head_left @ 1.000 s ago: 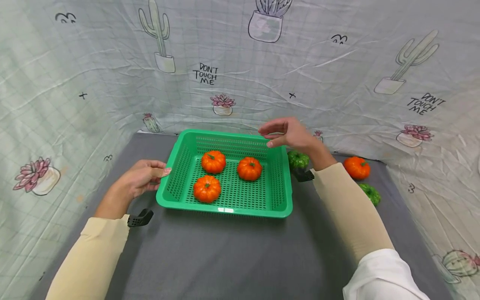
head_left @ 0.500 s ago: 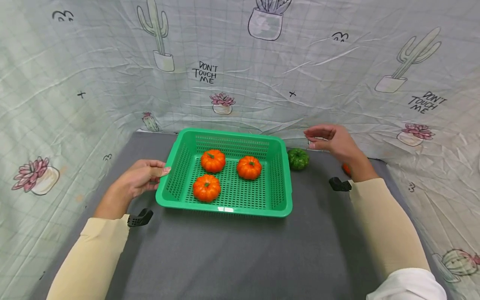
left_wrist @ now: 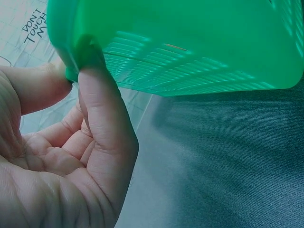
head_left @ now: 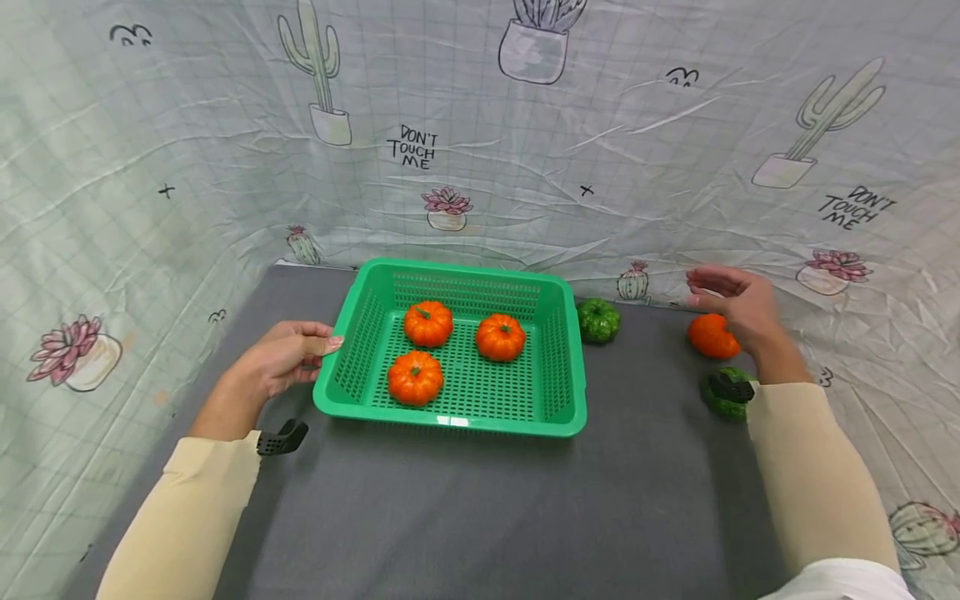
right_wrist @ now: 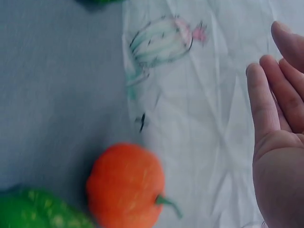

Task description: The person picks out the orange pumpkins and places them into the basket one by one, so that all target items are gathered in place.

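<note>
The left hand (head_left: 288, 354) grasps the left rim of the green basket (head_left: 450, 421), its thumb on one side of the rim and the index finger (left_wrist: 104, 109) on the other, so the basket's edge is pinched between them. The basket lies near the back edge of the worktop (head_left: 450, 517), left of its middle, and bears three orange pumpkins: a rear one (head_left: 428, 324) and a front one (head_left: 416, 377) toward the pinched side, and a third (head_left: 500, 337) farther right, all apart from the fingers. The right hand (head_left: 738, 308) grips nothing; its fingers (right_wrist: 262, 95) are relaxed, raised by the worktop's back right corner. Near that corner is a lone orange pumpkin (head_left: 711, 335), below the hand and apart from its fingers. A green pumpkin (head_left: 726, 407) sits just in front of it, under the wrist, partly hidden by a black strap (head_left: 731, 387). Another green one (head_left: 598, 322) lies just beside the basket's right side, along the back edge.
</note>
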`<act>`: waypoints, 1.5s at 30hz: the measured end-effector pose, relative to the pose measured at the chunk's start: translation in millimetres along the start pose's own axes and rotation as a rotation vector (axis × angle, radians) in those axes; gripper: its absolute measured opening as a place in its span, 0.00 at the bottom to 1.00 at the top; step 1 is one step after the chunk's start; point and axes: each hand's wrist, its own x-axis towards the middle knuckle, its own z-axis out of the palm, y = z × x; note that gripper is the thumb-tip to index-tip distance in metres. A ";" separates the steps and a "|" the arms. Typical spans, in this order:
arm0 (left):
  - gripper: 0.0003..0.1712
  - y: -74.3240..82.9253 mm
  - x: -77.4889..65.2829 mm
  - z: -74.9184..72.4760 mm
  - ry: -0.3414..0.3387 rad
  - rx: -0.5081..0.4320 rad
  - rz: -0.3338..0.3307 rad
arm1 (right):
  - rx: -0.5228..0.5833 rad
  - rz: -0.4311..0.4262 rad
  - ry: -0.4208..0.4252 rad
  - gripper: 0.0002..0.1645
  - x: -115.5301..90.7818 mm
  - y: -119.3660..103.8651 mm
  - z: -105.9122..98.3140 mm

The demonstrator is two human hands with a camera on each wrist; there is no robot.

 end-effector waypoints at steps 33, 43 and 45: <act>0.07 -2.4 2.7 -1.6 -0.015 -0.036 0.001 | -0.185 0.590 0.355 0.52 0.4 54.0 -32.1; 0.11 -2.7 4.0 -0.9 -0.019 -0.030 -0.003 | -0.294 0.570 0.293 0.50 1.8 64.1 -24.1; 0.11 -2.8 4.0 -1.1 -0.017 -0.033 -0.003 | -0.352 0.548 0.259 0.50 2.1 64.9 -24.0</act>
